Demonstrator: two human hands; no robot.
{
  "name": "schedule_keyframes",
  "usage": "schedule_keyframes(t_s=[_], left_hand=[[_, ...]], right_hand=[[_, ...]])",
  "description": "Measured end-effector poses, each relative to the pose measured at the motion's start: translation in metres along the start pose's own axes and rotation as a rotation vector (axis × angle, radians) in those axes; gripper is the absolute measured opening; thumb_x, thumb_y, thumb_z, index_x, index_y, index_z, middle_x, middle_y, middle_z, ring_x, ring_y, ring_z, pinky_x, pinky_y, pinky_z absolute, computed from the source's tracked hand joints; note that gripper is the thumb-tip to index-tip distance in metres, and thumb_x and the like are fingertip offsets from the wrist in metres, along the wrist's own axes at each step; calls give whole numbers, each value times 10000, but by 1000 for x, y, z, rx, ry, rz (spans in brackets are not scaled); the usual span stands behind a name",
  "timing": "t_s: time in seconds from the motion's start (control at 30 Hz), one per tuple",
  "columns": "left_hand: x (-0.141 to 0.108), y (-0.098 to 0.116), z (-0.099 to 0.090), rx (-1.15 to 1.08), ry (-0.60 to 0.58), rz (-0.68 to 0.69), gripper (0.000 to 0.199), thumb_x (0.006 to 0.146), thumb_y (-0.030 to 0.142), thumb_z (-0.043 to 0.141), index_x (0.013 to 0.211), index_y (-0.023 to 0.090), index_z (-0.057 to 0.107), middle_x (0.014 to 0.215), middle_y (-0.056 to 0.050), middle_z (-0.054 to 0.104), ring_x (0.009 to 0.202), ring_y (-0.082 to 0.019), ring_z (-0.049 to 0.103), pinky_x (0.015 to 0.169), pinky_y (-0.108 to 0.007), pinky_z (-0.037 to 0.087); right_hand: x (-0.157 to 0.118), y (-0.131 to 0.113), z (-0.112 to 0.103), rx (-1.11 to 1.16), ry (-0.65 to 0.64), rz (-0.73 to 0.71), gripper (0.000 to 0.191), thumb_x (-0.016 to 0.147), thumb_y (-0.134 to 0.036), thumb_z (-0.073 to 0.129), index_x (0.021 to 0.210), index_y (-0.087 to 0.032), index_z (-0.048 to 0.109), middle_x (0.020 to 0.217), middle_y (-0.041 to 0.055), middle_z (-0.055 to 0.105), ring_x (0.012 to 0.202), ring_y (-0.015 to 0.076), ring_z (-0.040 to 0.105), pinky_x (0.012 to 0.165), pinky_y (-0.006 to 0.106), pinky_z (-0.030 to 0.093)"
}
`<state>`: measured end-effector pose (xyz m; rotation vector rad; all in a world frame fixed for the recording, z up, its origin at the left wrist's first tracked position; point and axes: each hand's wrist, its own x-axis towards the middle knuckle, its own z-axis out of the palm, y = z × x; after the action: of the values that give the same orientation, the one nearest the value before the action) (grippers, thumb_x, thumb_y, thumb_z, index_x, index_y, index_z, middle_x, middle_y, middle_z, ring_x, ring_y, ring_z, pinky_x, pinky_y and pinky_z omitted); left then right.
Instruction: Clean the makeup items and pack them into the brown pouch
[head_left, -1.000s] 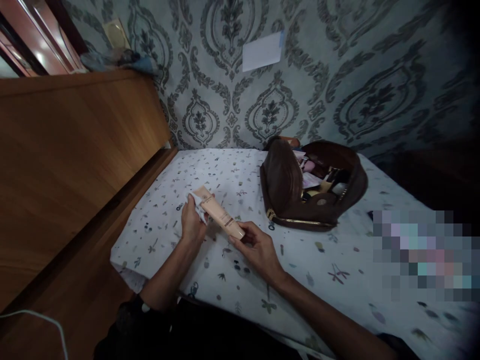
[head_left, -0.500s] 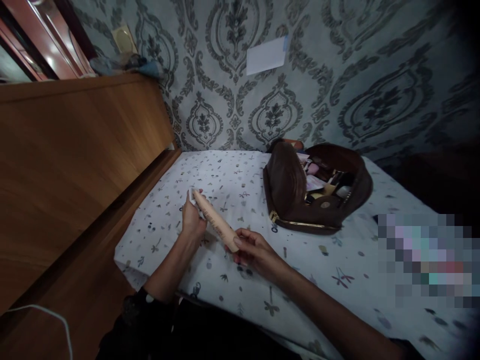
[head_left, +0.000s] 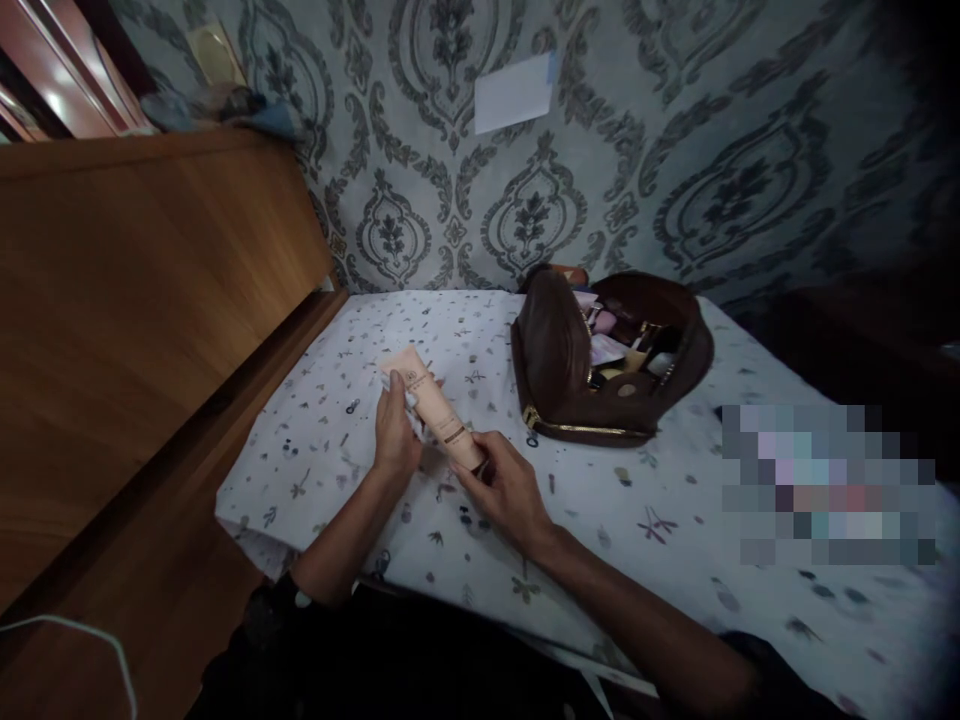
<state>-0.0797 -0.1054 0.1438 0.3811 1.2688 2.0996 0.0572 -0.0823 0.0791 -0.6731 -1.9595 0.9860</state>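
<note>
Beige tube (head_left: 439, 405) held between both my hands, over the patterned sheet (head_left: 450, 330).

My right hand (head_left: 510, 490) grips the tube's near end, fingers closed on it. My left hand (head_left: 397, 430), ahead and to the left of the right one, clasps the far end with a crumpled white wipe (head_left: 412, 402) against it. Printed face is upward. Beyond my right hand, apart from it, stands an open brown bag (head_left: 553, 345) holding assorted items.
</note>
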Motion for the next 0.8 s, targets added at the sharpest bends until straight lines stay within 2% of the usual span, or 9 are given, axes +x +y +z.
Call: schedule_keyframes(t_s=[0.07,0.13,0.27,0.37,0.47,0.53,0.63,0.73,0.8], left_hand=[[-8,-7,1,40,-77,-14,567,784,650,664,1004,127,659,877,-81,739,809,-204,717,656,-252,518],[-19,-18,1,89,-177,-33,556,753,635,704,987,134,649,866,-76,740,826,-216,716,699,-279,534],[-36,-37,-6,238,-369,-17,471,734,541,764,967,146,657,883,-48,726,813,-176,677,755,-271,526],[-31,-35,-17,312,-387,25,401,749,482,760,947,159,631,845,-12,688,738,-137,628,709,-242,506],[-18,-20,-30,449,-412,69,327,789,439,711,923,168,583,783,14,632,686,-130,591,649,-235,481],[-13,-9,-39,632,-471,150,279,819,396,673,950,174,566,785,16,616,707,-144,592,660,-248,480],[-16,-1,-52,1011,-576,396,293,860,307,624,1116,178,562,957,-35,650,887,-201,621,805,-312,498],[-26,-6,-60,1328,-672,631,422,901,264,573,1310,193,497,1136,-102,626,1057,-261,600,902,-394,497],[-30,-11,-64,1409,-713,724,446,924,290,560,1353,204,470,1128,-110,618,1055,-268,597,884,-405,514]], right_hand=[[-1,1,0,-60,18,-50,215,823,-349,677,952,-209,576,809,11,596,699,167,558,634,278,469],[-1,4,0,-59,52,-34,215,820,-339,680,935,-214,550,815,11,606,706,171,579,643,282,488],[-1,10,0,2,95,3,267,809,-281,662,1027,-223,518,918,35,638,781,194,635,695,312,544],[-1,8,-2,36,48,-61,360,800,-244,657,1136,-220,528,1013,64,609,824,198,635,691,316,563],[3,1,-6,71,-29,-91,360,820,-236,627,1175,-212,571,1071,79,564,757,160,603,598,281,534],[7,-4,-9,152,-67,-42,329,862,-285,594,1184,-215,593,1062,74,564,747,149,590,595,274,518],[13,-7,-12,374,-86,125,401,867,-435,617,1199,-214,577,1005,53,595,731,151,590,610,283,510],[17,-5,-12,551,-67,300,512,799,-544,685,1157,-196,571,804,4,612,629,146,559,575,283,483],[17,-3,-11,611,-41,368,484,777,-555,714,1068,-183,607,671,-21,587,603,148,545,585,284,470]])
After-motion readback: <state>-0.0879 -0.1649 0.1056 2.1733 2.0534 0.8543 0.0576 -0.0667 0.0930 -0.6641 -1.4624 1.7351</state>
